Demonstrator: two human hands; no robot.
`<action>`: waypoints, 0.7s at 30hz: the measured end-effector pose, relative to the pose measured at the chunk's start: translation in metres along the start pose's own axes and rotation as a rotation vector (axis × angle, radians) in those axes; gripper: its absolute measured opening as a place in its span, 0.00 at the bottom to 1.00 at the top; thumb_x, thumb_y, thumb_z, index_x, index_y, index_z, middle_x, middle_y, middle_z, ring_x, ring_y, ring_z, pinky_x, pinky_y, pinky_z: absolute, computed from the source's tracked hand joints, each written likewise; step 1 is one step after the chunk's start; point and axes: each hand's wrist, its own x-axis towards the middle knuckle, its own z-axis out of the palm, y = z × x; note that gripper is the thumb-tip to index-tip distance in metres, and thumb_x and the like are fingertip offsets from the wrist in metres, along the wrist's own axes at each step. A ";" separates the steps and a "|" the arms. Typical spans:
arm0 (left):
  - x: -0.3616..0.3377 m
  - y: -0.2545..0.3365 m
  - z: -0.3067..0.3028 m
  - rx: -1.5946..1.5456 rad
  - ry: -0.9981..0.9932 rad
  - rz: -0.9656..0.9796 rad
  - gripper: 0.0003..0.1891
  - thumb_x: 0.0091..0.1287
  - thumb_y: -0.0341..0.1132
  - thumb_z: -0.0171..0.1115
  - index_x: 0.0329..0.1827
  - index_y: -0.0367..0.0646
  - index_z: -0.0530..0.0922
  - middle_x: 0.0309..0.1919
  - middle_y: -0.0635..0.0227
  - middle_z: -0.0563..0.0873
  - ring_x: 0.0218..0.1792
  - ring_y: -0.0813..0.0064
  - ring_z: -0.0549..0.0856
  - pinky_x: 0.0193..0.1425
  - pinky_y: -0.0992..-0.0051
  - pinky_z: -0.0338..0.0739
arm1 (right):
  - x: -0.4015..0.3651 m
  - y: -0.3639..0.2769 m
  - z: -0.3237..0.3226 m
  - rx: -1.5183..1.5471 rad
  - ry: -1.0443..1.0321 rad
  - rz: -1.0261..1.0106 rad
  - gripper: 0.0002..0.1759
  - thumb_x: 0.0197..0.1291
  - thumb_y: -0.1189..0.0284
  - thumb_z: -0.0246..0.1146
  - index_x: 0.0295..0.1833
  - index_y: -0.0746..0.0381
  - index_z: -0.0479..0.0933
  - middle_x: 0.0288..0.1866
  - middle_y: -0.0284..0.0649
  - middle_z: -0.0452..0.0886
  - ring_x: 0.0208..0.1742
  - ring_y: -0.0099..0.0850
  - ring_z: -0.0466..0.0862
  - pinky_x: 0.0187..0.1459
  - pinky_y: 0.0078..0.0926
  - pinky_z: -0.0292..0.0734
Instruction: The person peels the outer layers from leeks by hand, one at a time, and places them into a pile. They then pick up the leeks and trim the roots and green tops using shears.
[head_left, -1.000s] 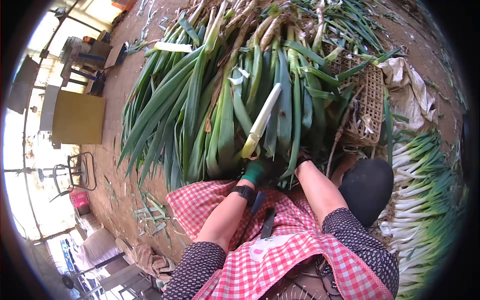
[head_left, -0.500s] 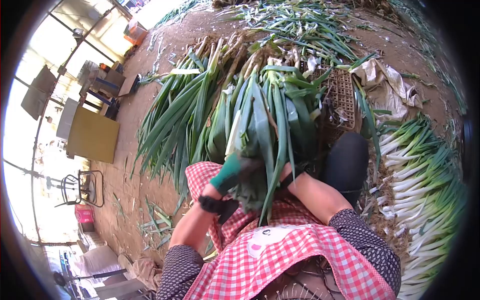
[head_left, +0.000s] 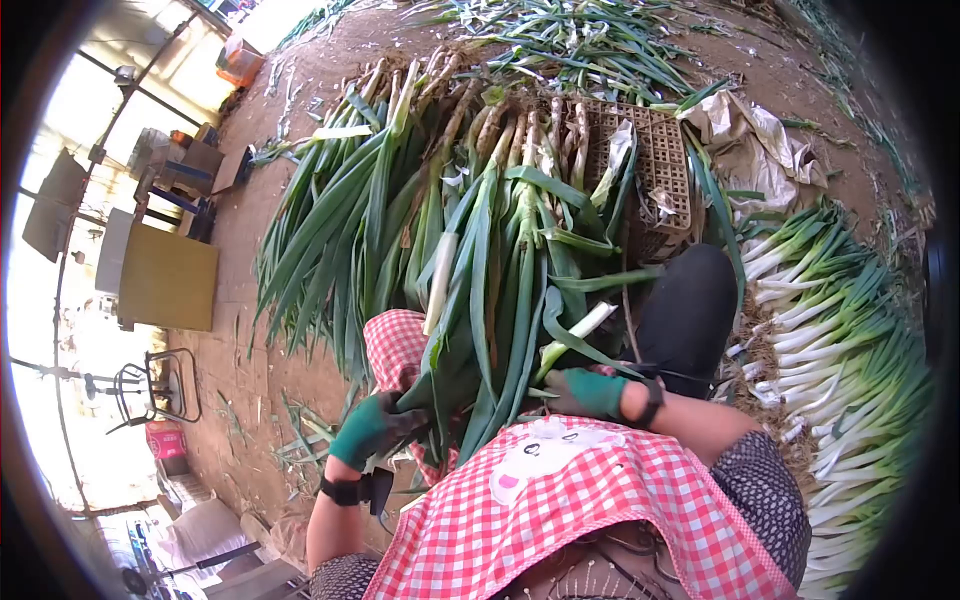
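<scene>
Just beyond the apron (head_left: 600,475), left hand (head_left: 378,428) and right hand (head_left: 585,393), both gloved: left fingers bent against the near ends of the leaves (head_left: 528,295), right fingers partly hidden among them; holding or merely touching, cannot tell. Between the hands and stretching away, leeks (head_left: 485,285) in a thick fan. Likely heavy by the armful, light singly; leaves probably limp, smooth, easily creased. Farther off, beside the crate (head_left: 650,160), stems (head_left: 530,135), probably stiffer: best gripped there.

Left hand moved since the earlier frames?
Yes. Against the crate, the left hand has shifted farther away, down and left in the view.
</scene>
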 end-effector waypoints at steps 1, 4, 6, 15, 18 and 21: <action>-0.008 0.006 0.001 -0.059 0.005 0.006 0.20 0.64 0.44 0.69 0.49 0.35 0.84 0.32 0.68 0.88 0.31 0.79 0.84 0.38 0.75 0.78 | -0.018 -0.041 -0.036 0.064 0.031 0.064 0.14 0.69 0.68 0.51 0.46 0.66 0.77 0.34 0.52 0.83 0.36 0.47 0.85 0.39 0.39 0.79; -0.009 0.015 -0.003 0.063 -0.075 -0.092 0.20 0.65 0.43 0.69 0.49 0.33 0.84 0.33 0.68 0.87 0.33 0.81 0.84 0.40 0.78 0.78 | -0.035 -0.089 -0.108 0.208 0.209 0.148 0.14 0.70 0.68 0.54 0.52 0.67 0.75 0.36 0.53 0.84 0.38 0.46 0.86 0.38 0.38 0.79; -0.014 0.019 -0.006 0.126 -0.107 -0.180 0.19 0.64 0.43 0.70 0.48 0.34 0.85 0.34 0.70 0.87 0.33 0.82 0.83 0.39 0.79 0.78 | -0.041 -0.104 -0.138 0.449 0.389 0.210 0.15 0.70 0.69 0.57 0.54 0.68 0.75 0.37 0.54 0.84 0.39 0.46 0.86 0.38 0.38 0.80; -0.045 0.050 -0.068 0.696 0.649 -0.063 0.25 0.61 0.45 0.70 0.56 0.38 0.80 0.36 0.58 0.89 0.38 0.64 0.89 0.45 0.67 0.80 | 0.007 0.067 -0.139 -0.625 0.439 1.130 0.34 0.63 0.59 0.56 0.66 0.73 0.63 0.66 0.67 0.70 0.68 0.59 0.71 0.70 0.49 0.63; -0.008 0.111 -0.036 0.668 0.577 0.587 0.26 0.64 0.43 0.68 0.61 0.39 0.76 0.47 0.53 0.87 0.44 0.55 0.88 0.50 0.62 0.80 | 0.038 0.165 -0.087 -0.630 0.605 1.408 0.36 0.63 0.60 0.56 0.70 0.73 0.60 0.66 0.68 0.70 0.70 0.56 0.70 0.73 0.50 0.59; 0.047 0.162 0.030 0.467 0.199 0.797 0.25 0.66 0.43 0.65 0.63 0.39 0.75 0.51 0.48 0.85 0.47 0.50 0.86 0.54 0.60 0.79 | 0.030 0.204 -0.070 -0.475 0.569 1.407 0.33 0.63 0.64 0.55 0.69 0.72 0.61 0.59 0.66 0.74 0.64 0.53 0.75 0.68 0.51 0.63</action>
